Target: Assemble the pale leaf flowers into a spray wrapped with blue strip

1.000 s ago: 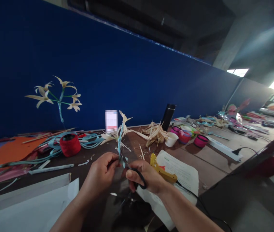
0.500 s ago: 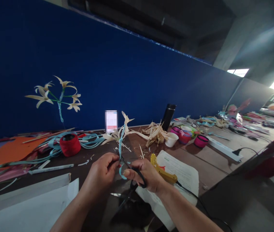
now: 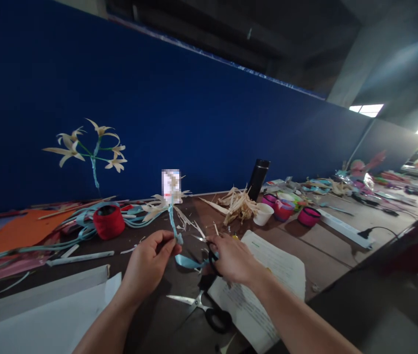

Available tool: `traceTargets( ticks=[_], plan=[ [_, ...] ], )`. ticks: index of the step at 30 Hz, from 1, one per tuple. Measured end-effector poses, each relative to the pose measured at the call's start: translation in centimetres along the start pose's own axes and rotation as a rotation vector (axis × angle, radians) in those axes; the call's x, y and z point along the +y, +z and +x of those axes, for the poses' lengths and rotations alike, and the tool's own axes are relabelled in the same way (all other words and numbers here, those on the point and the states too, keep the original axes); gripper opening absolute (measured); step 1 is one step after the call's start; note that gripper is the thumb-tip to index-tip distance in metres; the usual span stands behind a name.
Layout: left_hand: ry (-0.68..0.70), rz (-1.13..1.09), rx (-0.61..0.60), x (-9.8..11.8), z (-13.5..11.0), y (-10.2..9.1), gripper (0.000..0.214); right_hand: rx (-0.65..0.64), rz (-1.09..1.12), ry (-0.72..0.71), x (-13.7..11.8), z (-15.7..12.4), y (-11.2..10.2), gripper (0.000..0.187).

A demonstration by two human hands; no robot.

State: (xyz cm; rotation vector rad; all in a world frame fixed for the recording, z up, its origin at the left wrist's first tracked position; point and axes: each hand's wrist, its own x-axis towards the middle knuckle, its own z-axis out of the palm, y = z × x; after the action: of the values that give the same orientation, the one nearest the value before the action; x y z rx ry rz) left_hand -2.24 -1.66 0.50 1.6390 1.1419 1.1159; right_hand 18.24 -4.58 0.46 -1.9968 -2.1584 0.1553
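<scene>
My left hand (image 3: 150, 258) is closed, pinching the lower end of a flower stem (image 3: 172, 220) wrapped in light blue ribbon. The stem tilts a little left, and its pale dried petals overlap a blurred white card behind. In my right hand (image 3: 233, 258) are black-handled scissors (image 3: 198, 238), their blades pointing left and standing clear of the stem. A strip of light blue ribbon (image 3: 187, 262) curves below and between the hands; whether it joins the stem is unclear. Larger scissors (image 3: 197, 302) with a black handle lie spread on the table nearer to me.
A finished-looking flower spray (image 3: 96, 157) stands upright at the left, behind a red ribbon roll (image 3: 108, 222). Dried husks (image 3: 241, 202), a white cup (image 3: 263, 214), a black flask (image 3: 259, 178) and printed paper (image 3: 273, 268) lie rightward. A power strip (image 3: 345, 228) sits farther right.
My right hand has drawn the scissors rightward from the stem, now covering the yellow glue gun. My left hand has moved slightly left with the stem, and the blue ribbon strip shows more.
</scene>
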Motion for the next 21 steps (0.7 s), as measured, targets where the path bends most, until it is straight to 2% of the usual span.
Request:
traceTargets(
  ticks=[3, 5, 10, 14, 17, 21],
  plan=[
    [0.007, -0.021, -0.001, -0.1, 0.1, 0.0, 0.024, -0.085, -0.133, -0.017, -0.4, 0.4, 0.0, 0.065],
    [0.006, -0.011, -0.001, -0.2, 0.2, 0.0, 0.024, -0.119, -0.174, -0.024, -0.8, 1.0, -0.2, 0.066],
    [0.014, 0.005, 0.010, -0.4, 0.2, -0.2, 0.025, -0.206, -0.278, -0.051, -1.3, 3.1, -0.6, 0.041],
    [-0.010, -0.024, 0.007, -0.5, 0.3, -0.3, 0.026, -0.345, -0.320, -0.116, -1.3, 4.6, -1.0, 0.043],
    [-0.011, -0.044, -0.002, -0.6, 0.3, -0.3, 0.026, -0.430, -0.352, -0.190, -1.5, 4.9, -1.3, 0.037],
    [-0.007, -0.009, 0.010, -0.6, 0.3, -0.4, 0.026, -0.442, -0.419, -0.275, -2.2, 4.5, -1.7, 0.031]
  ],
)
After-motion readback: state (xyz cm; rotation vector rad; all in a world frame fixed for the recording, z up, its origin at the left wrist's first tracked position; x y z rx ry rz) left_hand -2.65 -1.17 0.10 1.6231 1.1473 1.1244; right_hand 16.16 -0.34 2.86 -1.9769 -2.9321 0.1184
